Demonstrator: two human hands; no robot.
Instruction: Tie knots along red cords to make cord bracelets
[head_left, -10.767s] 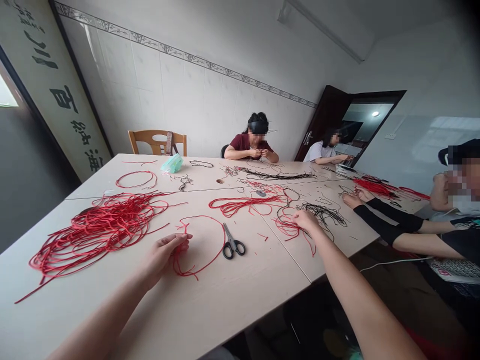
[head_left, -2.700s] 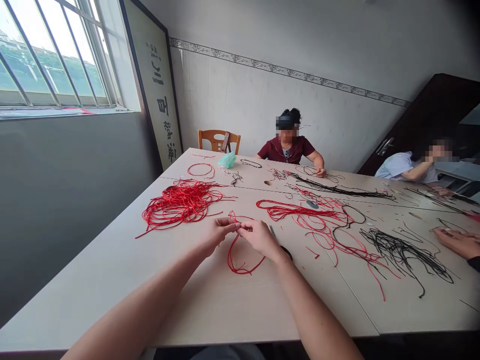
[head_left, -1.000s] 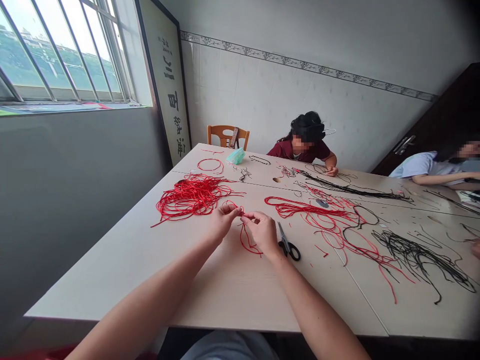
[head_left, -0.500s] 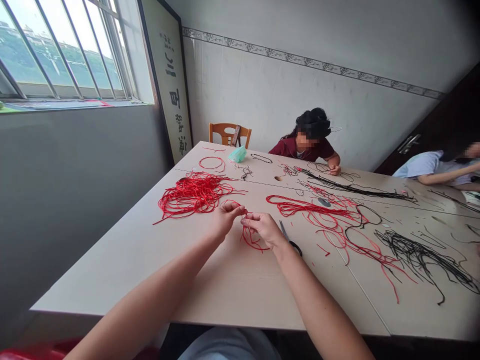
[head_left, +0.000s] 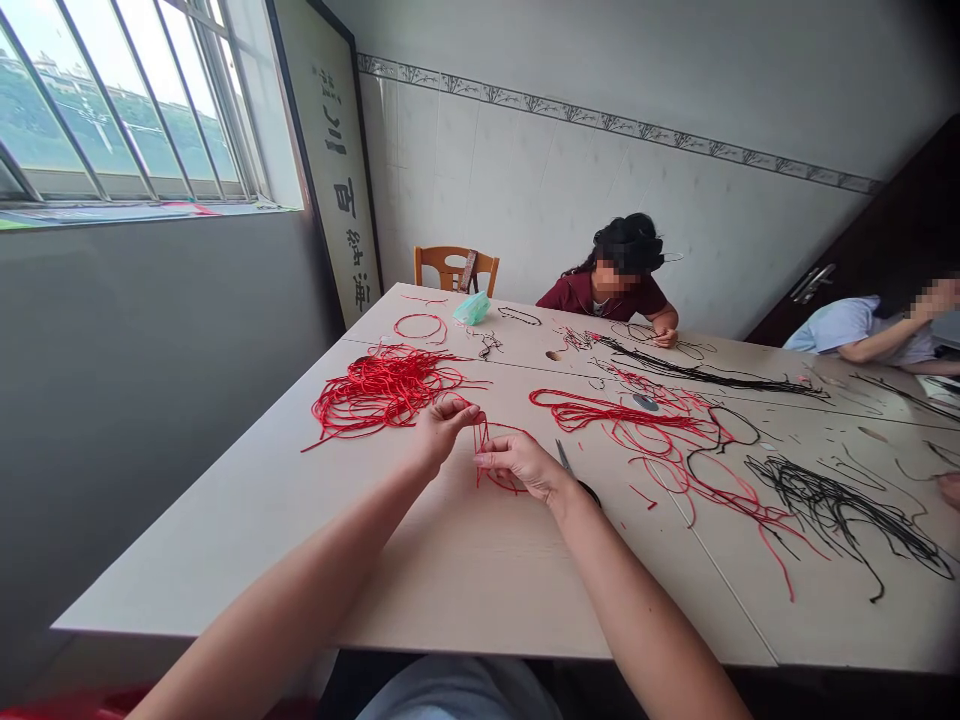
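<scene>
Red cord (head_left: 513, 489) hangs in loose loops from my two hands, above the table near its middle. My left hand (head_left: 444, 428) pinches the cord between thumb and fingertips, on the upper left. A little lower and to the right, my right hand (head_left: 523, 464) is closed on the same cord, thumb against fingers. Any knot between the fingertips is too small to make out. Just right of my right hand lie scissors (head_left: 564, 457), their dark handle partly covered by my wrist. A large heap of red cords (head_left: 375, 390) spreads to the left of my left hand.
A bundle of red cords (head_left: 615, 408) and black cords (head_left: 840, 505) lie to the right. A green packet (head_left: 472, 308) and a red cord ring (head_left: 421, 328) are toward the far edge. One person in maroon (head_left: 577, 292) sits opposite, another person (head_left: 847, 325) at far right.
My hands have moved slightly apart; the left rose a little to the left, the right sank a little. More cord now shows stretched between them.
</scene>
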